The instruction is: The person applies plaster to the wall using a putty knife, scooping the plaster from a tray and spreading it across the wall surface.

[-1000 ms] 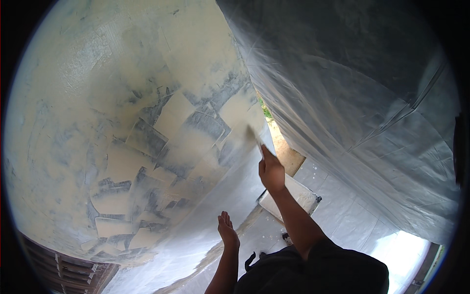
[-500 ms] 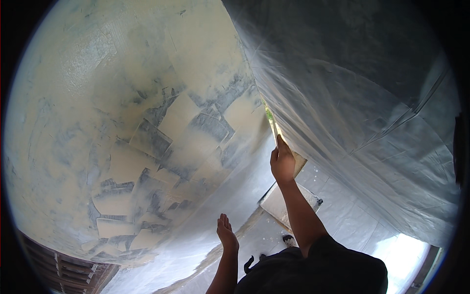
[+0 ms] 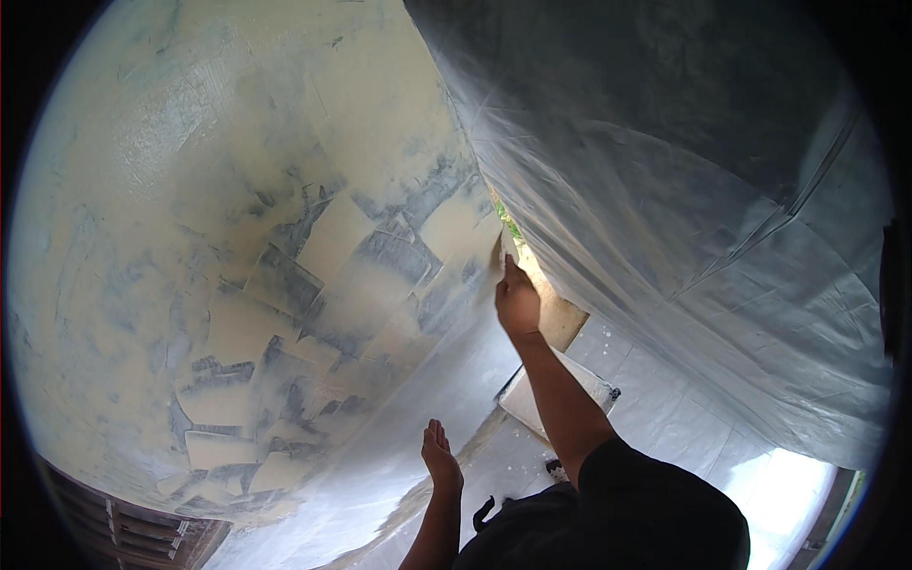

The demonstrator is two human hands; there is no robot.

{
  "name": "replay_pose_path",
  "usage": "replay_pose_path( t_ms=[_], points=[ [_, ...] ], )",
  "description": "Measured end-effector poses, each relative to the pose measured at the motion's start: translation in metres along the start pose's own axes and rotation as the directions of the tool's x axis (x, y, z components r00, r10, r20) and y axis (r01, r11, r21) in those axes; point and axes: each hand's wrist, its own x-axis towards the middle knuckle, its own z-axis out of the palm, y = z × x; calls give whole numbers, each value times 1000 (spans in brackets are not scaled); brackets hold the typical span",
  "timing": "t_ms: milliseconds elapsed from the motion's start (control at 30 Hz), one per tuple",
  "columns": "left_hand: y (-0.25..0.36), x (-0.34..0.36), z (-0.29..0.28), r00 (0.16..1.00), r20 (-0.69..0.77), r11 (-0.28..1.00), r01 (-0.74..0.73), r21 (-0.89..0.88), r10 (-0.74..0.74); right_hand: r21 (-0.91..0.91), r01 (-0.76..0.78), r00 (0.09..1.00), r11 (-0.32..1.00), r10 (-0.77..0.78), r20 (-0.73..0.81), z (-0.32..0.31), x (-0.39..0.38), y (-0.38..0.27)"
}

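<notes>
My right hand (image 3: 518,302) is closed around a flat plastering blade (image 3: 507,245), index finger stretched along it. The blade is partly hidden by the hand and stands at the right edge of the wall (image 3: 366,285). Cream filler covers the wall in overlapping patches, with bluish-grey streaks showing between them. Lower down, my left hand (image 3: 441,458) is raised in front of the wall, fingers straight and side by side, with nothing visible in it.
Clear plastic sheeting (image 3: 655,190) hangs along the right, close to my right arm. A shallow white-smeared tray (image 3: 570,385) lies on the spotted grey floor (image 3: 655,375) below that arm. Dark wooden framework (image 3: 119,522) shows at the lower left.
My right hand has moved left with the blade, toward the wall's surface, and the blade has turned. The left hand stays almost where it was. The view has shifted slightly.
</notes>
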Motion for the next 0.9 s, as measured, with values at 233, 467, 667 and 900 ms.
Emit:
replay_pose_path(
  t_ms=[233, 467, 667, 900],
  points=[
    [-4, 3, -24, 999, -51, 1000, -1, -10, 1, 195, -13, 984, 981, -22, 176, -21, -68, -12],
    [-1, 1, -15, 998, -55, 999, -16, -31, 15, 38, 84, 988, 996, -89, 127, 28, -59, -48],
    [-3, 5, -22, 998, -67, 1000, 16, -23, -18, 157, 97, 949, 983, -139, 283, -23, -105, -32],
    [1, 7, -8, 998, -52, 999, -31, -40, 29, -41, 284, 938, 958, -269, 219, 29, -96, -93]
  ],
)
